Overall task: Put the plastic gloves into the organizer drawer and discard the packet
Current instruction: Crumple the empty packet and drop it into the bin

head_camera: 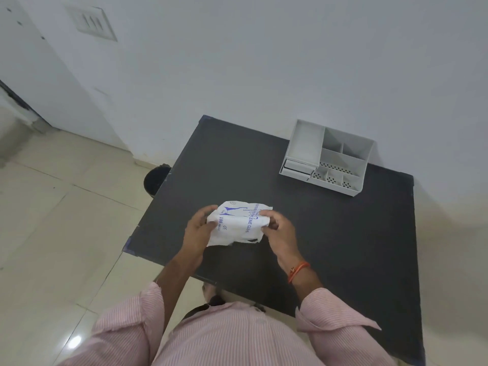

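A white plastic glove packet [237, 225] with blue print is held just above the dark table [343, 247], near its front left part. My left hand [198, 229] grips the packet's left end. My right hand [277, 228] pinches its right edge between thumb and fingers. The gloves themselves are hidden inside the packet. A grey desk organizer [327, 157] with several compartments stands at the table's back right against the wall; its small drawer [297, 167] at the lower left looks slightly pulled out.
A black bin [155, 180] stands on the tiled floor just off the table's left edge, partly hidden by it. A white wall runs behind the table. Beige floor tiles spread to the left.
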